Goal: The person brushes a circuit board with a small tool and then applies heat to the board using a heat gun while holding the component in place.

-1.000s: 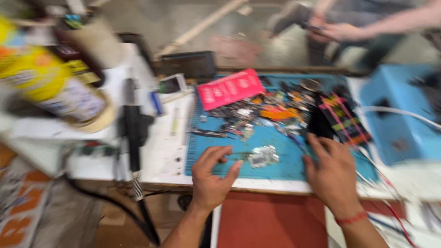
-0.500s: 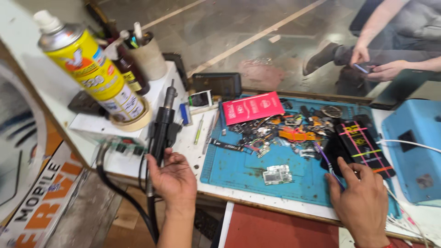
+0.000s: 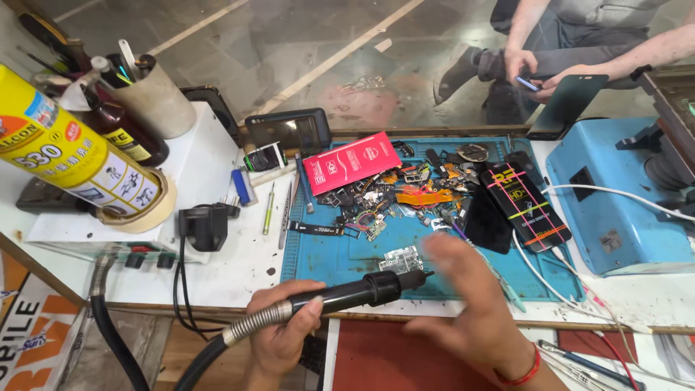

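My left hand (image 3: 281,327) grips a black hot-air tool handle (image 3: 347,292) with a ribbed metal hose, its nozzle pointing right over the blue work mat (image 3: 318,253). Just past the nozzle lies a small silver circuit board (image 3: 402,259). My right hand (image 3: 470,304) hovers blurred over the mat's front edge, fingers spread, holding nothing, a red thread at the wrist. A pile of small phone parts (image 3: 391,192) and a red flat packet (image 3: 350,161) lie further back on the mat.
A yellow spray can (image 3: 69,156) on a tape roll stands at left beside a cup of tools (image 3: 148,94) and a black power adapter (image 3: 205,226). A blue machine (image 3: 615,195) is at right. A dark phone screen (image 3: 527,205) lies on the mat. Another person's hands (image 3: 532,72) hold a phone behind.
My left hand took the black tool from the white bench at left and brought it over the mat's front edge. My right hand moved left toward the nozzle.
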